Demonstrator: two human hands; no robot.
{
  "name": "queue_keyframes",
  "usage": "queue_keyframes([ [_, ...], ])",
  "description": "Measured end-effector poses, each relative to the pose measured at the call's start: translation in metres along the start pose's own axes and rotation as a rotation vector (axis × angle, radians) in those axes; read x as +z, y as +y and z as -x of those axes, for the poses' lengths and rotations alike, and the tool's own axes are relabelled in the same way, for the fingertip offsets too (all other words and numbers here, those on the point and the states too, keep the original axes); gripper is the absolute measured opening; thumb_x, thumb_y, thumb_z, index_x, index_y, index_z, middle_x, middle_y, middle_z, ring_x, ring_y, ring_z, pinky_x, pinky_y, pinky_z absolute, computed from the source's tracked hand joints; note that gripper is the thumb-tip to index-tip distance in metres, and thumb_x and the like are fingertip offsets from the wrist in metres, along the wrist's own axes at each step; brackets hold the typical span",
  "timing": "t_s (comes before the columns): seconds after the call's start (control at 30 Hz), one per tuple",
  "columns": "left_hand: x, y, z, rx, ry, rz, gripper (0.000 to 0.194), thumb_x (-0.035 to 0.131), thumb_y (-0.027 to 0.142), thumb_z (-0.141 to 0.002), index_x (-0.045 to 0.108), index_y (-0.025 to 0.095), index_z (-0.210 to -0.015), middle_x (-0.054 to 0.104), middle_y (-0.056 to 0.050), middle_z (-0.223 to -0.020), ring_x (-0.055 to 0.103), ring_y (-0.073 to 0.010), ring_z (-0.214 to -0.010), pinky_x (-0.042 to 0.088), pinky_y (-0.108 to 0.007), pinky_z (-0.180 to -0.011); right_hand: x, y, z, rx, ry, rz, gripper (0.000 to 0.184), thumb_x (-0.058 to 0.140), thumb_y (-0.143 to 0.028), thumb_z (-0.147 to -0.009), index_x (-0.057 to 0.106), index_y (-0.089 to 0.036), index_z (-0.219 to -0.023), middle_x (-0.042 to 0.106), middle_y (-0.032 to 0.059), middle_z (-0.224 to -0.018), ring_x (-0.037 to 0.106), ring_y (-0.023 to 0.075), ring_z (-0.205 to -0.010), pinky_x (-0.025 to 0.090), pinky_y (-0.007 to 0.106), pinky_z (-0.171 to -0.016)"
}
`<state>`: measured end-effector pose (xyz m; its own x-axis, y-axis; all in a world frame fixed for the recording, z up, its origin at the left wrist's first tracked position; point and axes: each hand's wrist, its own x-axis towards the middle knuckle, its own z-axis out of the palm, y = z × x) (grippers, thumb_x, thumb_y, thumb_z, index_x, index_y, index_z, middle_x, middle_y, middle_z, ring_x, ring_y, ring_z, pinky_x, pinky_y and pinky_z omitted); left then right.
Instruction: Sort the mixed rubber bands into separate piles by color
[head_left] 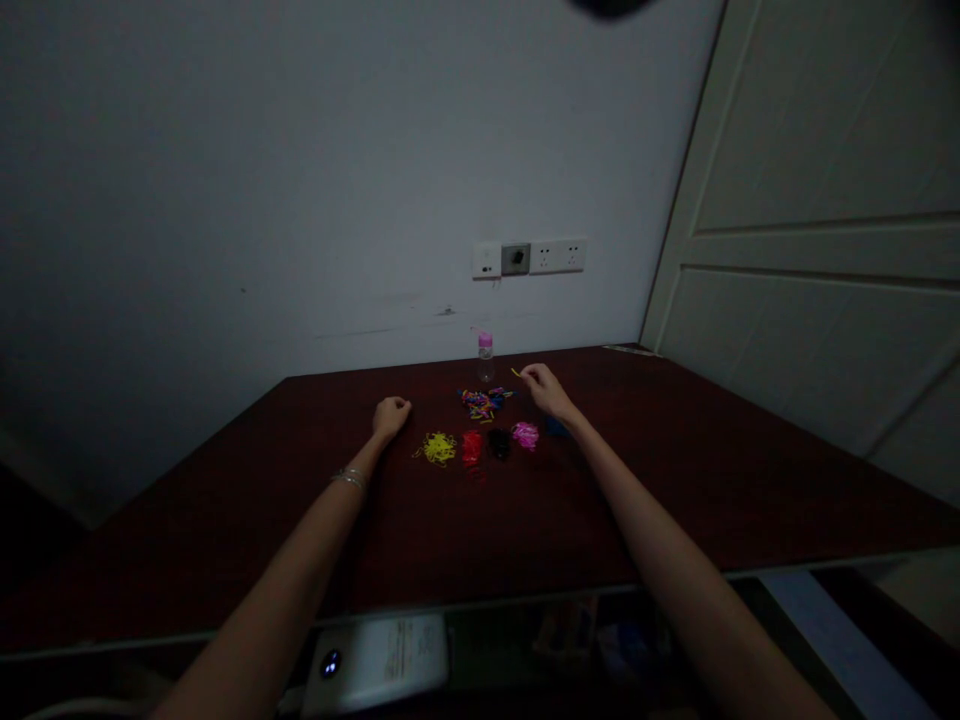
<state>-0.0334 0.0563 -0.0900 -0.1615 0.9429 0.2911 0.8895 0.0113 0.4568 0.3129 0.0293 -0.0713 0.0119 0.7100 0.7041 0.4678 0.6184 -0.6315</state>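
My right hand pinches a yellow rubber band above the table, to the right of a mixed heap of colourful rubber bands. My left hand rests on the table with its fingers curled closed; whatever may be in them is hidden. Close to it lies a pile of yellow rubber bands. Further right in a row are a red pile, a black pile and a pink pile. A dark blue pile is partly covered by my right wrist.
Behind the mixed heap a small clear bottle with a pink cap stands upright near the wall. Sockets are on the wall above. A white power bank with a lit display lies below the front edge of the dark red table.
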Motion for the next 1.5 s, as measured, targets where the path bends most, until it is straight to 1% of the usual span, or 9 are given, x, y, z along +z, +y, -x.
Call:
queue_keyframes([
  [0.13, -0.001, 0.002, 0.001, -0.003, -0.008, 0.007, 0.030, 0.048, 0.033, -0.080, 0.070, 0.016, -0.089, 0.069, -0.009, -0.092, 0.062, -0.0178, -0.083, 0.042, -0.021, -0.070, -0.013, 0.007, -0.001, 0.038, -0.056, 0.057, 0.014, 0.044, -0.029, -0.080, 0.052, -0.018, -0.078, 0.052, 0.0030, -0.080, 0.049, 0.0162, -0.078, 0.041, 0.031, -0.075],
  [0.27, -0.004, 0.004, 0.003, -0.009, -0.010, 0.018, 0.030, 0.048, 0.033, -0.079, 0.070, 0.016, -0.090, 0.068, -0.010, -0.094, 0.061, -0.0186, -0.084, 0.042, -0.022, -0.070, -0.012, -0.004, 0.002, 0.041, -0.125, 0.127, 0.012, 0.042, -0.024, -0.081, 0.052, -0.017, -0.079, 0.052, 0.0039, -0.083, 0.049, 0.0156, -0.081, 0.040, 0.030, -0.077],
  [0.5, -0.004, 0.005, 0.004, -0.021, -0.010, 0.021, 0.029, 0.049, 0.033, -0.079, 0.070, 0.016, -0.088, 0.069, -0.009, -0.093, 0.062, -0.0185, -0.085, 0.042, -0.021, -0.070, 0.032, -0.063, 0.027, -0.137, -0.384, 0.243, 0.014, 0.038, -0.018, -0.086, 0.051, -0.016, -0.087, 0.051, 0.0059, -0.091, 0.048, 0.0147, -0.084, 0.039, 0.027, -0.077],
  [0.67, -0.001, 0.002, 0.002, -0.010, 0.011, 0.022, 0.030, 0.048, 0.033, -0.079, 0.070, 0.016, -0.088, 0.069, -0.010, -0.090, 0.062, -0.0189, -0.083, 0.042, -0.022, -0.069, 0.063, -0.105, 0.053, -0.331, -0.581, 0.453, 0.013, 0.043, -0.012, -0.084, 0.055, -0.014, -0.087, 0.053, 0.0078, -0.092, 0.048, 0.0163, -0.084, 0.036, 0.027, -0.076],
  [0.77, -0.001, 0.002, 0.002, 0.007, 0.010, 0.020, 0.030, 0.047, 0.033, -0.079, 0.070, 0.016, -0.087, 0.069, -0.010, -0.089, 0.062, -0.0187, -0.082, 0.041, -0.022, -0.069, 0.069, -0.114, 0.060, -0.394, -0.625, 0.509, 0.013, 0.044, -0.019, -0.087, 0.056, -0.015, -0.088, 0.054, 0.0077, -0.092, 0.048, 0.0166, -0.083, 0.035, 0.028, -0.074],
  [0.9, -0.003, 0.004, 0.004, 0.005, 0.006, 0.011, 0.029, 0.047, 0.033, -0.079, 0.070, 0.016, -0.086, 0.069, -0.009, -0.089, 0.062, -0.0184, -0.084, 0.041, -0.021, -0.070, 0.068, -0.109, 0.057, -0.420, -0.656, 0.463, 0.015, 0.047, -0.024, -0.087, 0.060, -0.016, -0.088, 0.055, 0.0068, -0.094, 0.050, 0.0163, -0.087, 0.035, 0.028, -0.077],
  [1.07, -0.003, 0.004, 0.004, -0.006, 0.004, 0.010, 0.029, 0.048, 0.033, -0.079, 0.070, 0.016, -0.085, 0.069, -0.009, -0.089, 0.062, -0.0187, -0.084, 0.041, -0.022, -0.070, 0.056, -0.095, 0.042, -0.353, -0.568, 0.346, 0.016, 0.047, -0.021, -0.087, 0.063, -0.017, -0.089, 0.057, 0.0060, -0.094, 0.052, 0.0146, -0.089, 0.037, 0.026, -0.080],
  [1.3, -0.005, 0.011, 0.006, -0.021, -0.048, -0.053, 0.026, 0.050, 0.034, -0.077, 0.068, 0.019, -0.087, 0.068, -0.008, -0.093, 0.061, -0.0195, -0.085, 0.042, -0.024, -0.071, 0.014, -0.061, 0.019, -0.116, -0.317, 0.334, 0.019, 0.047, -0.022, -0.086, 0.065, -0.018, -0.088, 0.058, 0.0054, -0.092, 0.054, 0.0146, -0.088, 0.039, 0.026, -0.078],
  [1.5, -0.005, 0.038, 0.000, 0.222, -0.215, -0.036, 0.025, 0.054, 0.032, -0.072, 0.070, 0.019, -0.086, 0.068, -0.007, -0.093, 0.060, -0.0190, -0.086, 0.043, -0.024, -0.074, -0.015, -0.019, 0.008, 0.013, -0.114, 0.300, 0.019, 0.049, -0.026, -0.083, 0.065, -0.017, -0.087, 0.061, 0.0064, -0.090, 0.056, 0.0159, -0.085, 0.042, 0.028, -0.078],
])
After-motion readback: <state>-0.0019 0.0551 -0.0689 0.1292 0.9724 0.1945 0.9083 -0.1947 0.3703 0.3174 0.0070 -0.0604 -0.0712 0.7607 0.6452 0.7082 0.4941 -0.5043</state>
